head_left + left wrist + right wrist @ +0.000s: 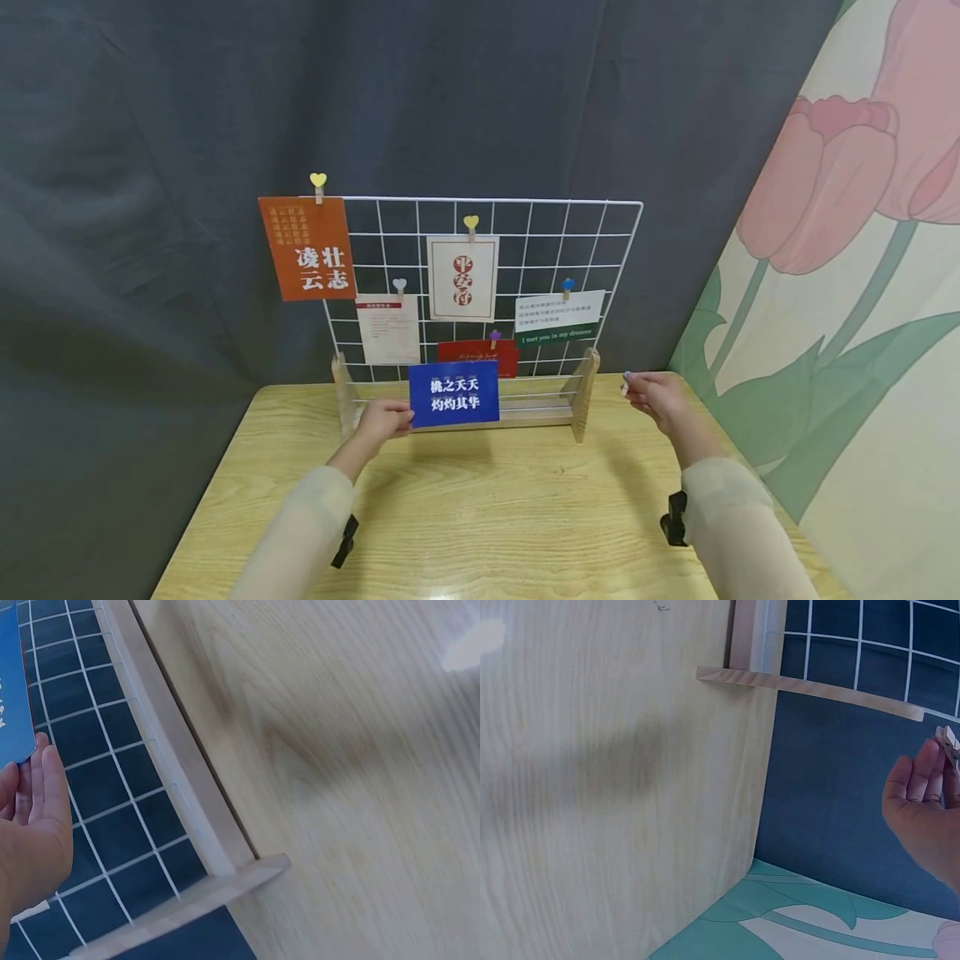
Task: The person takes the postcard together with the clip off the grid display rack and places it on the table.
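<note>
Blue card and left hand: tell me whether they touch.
Touching. The head view shows the left hand pinching the blue card at its left edge.

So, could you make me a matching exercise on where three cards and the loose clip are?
1. Blue card
2. Orange card
3. Green-and-white card
4. Loose clip

A. Right side of the white grid
B. In the right hand
C. Upper left corner of the grid
D. In the left hand

Pairs: 1-D, 2-C, 3-A, 4-B
</note>
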A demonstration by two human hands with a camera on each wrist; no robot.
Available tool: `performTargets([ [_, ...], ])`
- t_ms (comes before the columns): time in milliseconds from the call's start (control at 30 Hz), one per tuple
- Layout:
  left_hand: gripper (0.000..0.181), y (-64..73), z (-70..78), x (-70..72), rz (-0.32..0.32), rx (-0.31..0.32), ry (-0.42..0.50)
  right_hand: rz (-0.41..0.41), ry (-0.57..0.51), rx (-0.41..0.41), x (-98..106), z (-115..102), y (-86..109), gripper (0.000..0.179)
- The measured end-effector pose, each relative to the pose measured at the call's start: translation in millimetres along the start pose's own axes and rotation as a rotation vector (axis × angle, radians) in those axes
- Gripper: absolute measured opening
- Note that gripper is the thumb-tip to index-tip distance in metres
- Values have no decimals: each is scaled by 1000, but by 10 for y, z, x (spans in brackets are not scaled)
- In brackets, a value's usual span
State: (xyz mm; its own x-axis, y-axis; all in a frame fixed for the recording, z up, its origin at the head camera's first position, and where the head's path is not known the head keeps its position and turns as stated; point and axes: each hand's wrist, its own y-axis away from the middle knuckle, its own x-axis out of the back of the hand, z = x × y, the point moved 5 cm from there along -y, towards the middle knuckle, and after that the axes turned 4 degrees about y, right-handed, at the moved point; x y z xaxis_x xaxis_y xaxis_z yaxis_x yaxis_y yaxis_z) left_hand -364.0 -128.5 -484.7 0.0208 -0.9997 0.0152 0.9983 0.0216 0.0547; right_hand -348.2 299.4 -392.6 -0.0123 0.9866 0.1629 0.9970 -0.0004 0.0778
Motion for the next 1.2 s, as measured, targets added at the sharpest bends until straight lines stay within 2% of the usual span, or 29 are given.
performTargets([
  [33,22,23,2,17,-1,-1,-1,0,12,1,4,19,4,14],
  [67,24,144,111,14,35,49,-32,-4,23,0,7,38,10,14],
  [133,24,217,146,46,22,36,-25,-1,32,-13,17,84,19,14],
  [267,23,337,185,105,11,61,-21,15,51,-35,35,166,45,19],
  [433,24,361,59,203,30,99,-23,41,35,-71,65,274,67,17],
  [700,25,389,-134,359,39,110,-39,53,56,-107,114,439,104,23],
  [1200,30,502,-305,730,75,172,-25,53,59,-163,67,707,193,20],
])
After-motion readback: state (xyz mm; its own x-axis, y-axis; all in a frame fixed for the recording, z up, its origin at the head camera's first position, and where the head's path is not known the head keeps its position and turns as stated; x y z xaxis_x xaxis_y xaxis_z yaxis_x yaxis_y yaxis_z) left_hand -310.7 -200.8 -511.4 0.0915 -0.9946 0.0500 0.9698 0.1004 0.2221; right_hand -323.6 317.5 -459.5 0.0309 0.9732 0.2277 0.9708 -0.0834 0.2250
